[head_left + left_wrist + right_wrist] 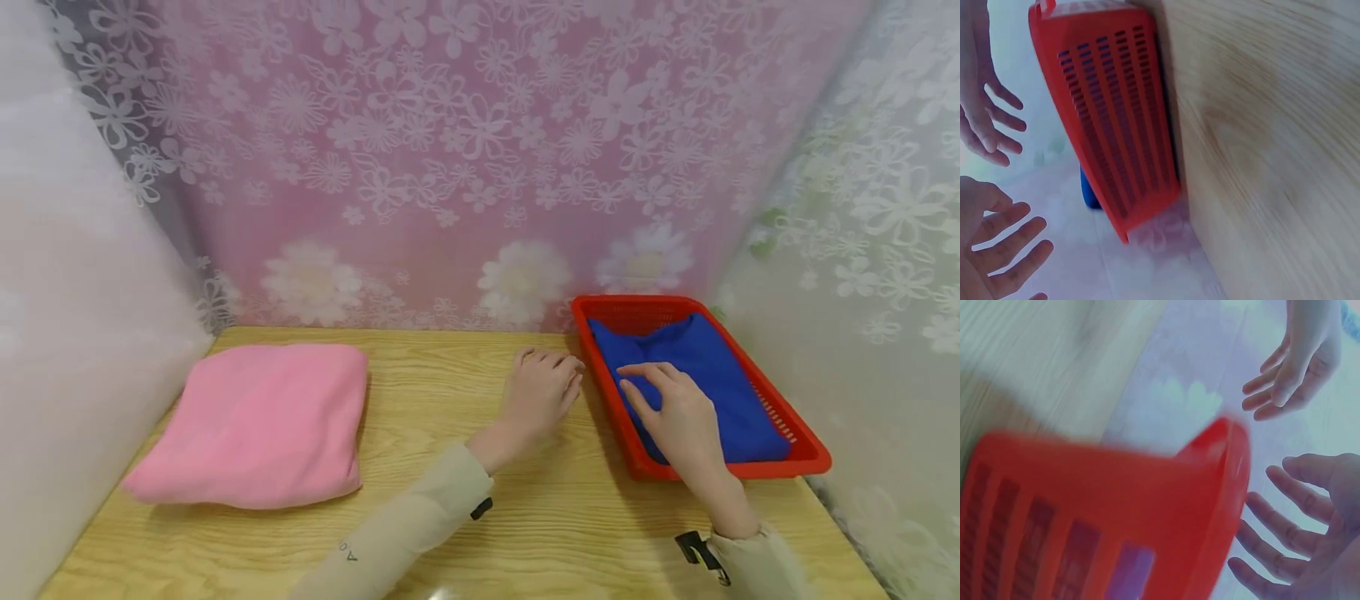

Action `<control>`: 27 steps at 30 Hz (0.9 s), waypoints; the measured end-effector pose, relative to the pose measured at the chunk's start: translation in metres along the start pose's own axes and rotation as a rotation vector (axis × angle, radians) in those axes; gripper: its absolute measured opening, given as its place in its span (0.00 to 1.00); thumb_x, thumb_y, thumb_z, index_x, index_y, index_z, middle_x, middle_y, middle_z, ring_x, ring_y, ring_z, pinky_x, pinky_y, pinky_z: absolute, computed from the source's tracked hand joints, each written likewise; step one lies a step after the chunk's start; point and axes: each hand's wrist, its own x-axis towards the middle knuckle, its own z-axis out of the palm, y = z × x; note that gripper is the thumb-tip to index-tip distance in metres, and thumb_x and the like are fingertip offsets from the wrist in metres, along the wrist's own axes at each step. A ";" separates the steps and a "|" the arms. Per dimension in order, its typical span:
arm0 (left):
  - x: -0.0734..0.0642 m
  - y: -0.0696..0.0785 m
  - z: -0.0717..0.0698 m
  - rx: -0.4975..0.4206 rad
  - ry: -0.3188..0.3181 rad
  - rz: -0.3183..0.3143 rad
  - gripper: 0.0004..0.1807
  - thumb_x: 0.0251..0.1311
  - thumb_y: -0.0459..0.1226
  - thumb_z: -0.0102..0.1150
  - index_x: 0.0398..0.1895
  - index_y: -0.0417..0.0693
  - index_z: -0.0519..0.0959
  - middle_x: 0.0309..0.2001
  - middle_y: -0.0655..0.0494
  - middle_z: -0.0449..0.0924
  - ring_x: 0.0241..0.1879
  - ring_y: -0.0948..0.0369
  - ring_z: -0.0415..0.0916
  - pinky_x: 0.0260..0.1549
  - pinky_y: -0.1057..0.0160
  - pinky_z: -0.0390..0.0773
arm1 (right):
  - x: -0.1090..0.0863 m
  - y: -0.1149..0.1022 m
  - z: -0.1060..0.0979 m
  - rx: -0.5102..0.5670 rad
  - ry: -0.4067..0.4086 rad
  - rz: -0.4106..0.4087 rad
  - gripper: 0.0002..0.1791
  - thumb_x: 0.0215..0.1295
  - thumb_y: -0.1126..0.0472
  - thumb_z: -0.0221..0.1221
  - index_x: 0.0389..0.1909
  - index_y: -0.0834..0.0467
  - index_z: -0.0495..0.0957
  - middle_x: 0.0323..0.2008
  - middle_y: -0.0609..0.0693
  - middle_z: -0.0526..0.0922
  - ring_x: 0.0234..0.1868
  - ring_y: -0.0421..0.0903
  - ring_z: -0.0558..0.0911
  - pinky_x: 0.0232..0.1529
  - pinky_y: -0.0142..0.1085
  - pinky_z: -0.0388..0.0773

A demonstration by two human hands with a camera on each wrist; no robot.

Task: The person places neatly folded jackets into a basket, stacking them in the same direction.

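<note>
A folded blue cloth (697, 400) lies inside a red plastic basket (813, 458) at the right of the table. Over the basket's near left part hovers my right hand (686, 425), its fingers loosely bent and holding nothing. My left hand (540, 387) is just left of the basket, above the table, with relaxed fingers and nothing in them. In the left wrist view, the fingers of the left hand (1004, 250) are spread apart beside the basket's slotted wall (1110, 112). The right wrist view has the right hand (1310, 531) with parted fingers close to the basket rim (1232, 469).
A folded pink cloth (262, 425) lies on the left side of the wood-grain table (420, 375). Flowered pink sheeting (465, 167) hangs behind the table, and whitish sheeting (885, 292) stands along the right side, near the basket.
</note>
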 end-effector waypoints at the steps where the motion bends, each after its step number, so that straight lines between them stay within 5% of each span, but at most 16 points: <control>1: -0.003 -0.006 -0.002 -0.004 -0.003 -0.008 0.07 0.71 0.45 0.59 0.44 0.62 0.86 0.42 0.66 0.87 0.44 0.63 0.83 0.56 0.56 0.76 | 0.002 -0.005 0.004 0.012 -0.003 0.000 0.12 0.60 0.64 0.72 0.45 0.56 0.87 0.42 0.57 0.86 0.37 0.57 0.83 0.27 0.48 0.79; 10: -0.031 -0.068 -0.033 -0.014 -0.023 -0.121 0.09 0.72 0.44 0.60 0.48 0.56 0.86 0.44 0.60 0.87 0.44 0.57 0.84 0.55 0.50 0.77 | 0.021 -0.051 0.045 0.109 -0.108 0.002 0.14 0.64 0.60 0.69 0.50 0.57 0.85 0.49 0.58 0.84 0.46 0.59 0.82 0.42 0.54 0.81; 17: -0.059 -0.126 -0.072 -0.023 -0.027 -0.266 0.10 0.71 0.41 0.61 0.49 0.50 0.86 0.46 0.51 0.88 0.45 0.50 0.84 0.56 0.44 0.75 | 0.034 -0.089 0.080 0.164 -0.207 -0.031 0.20 0.65 0.57 0.69 0.57 0.55 0.82 0.54 0.57 0.82 0.52 0.59 0.81 0.48 0.54 0.81; 27: -0.120 -0.202 -0.131 0.106 0.041 -0.438 0.10 0.68 0.38 0.62 0.46 0.45 0.86 0.44 0.45 0.88 0.45 0.44 0.83 0.55 0.41 0.73 | 0.032 -0.154 0.125 0.263 -0.359 -0.080 0.26 0.68 0.53 0.66 0.65 0.52 0.76 0.61 0.56 0.78 0.56 0.60 0.79 0.51 0.56 0.79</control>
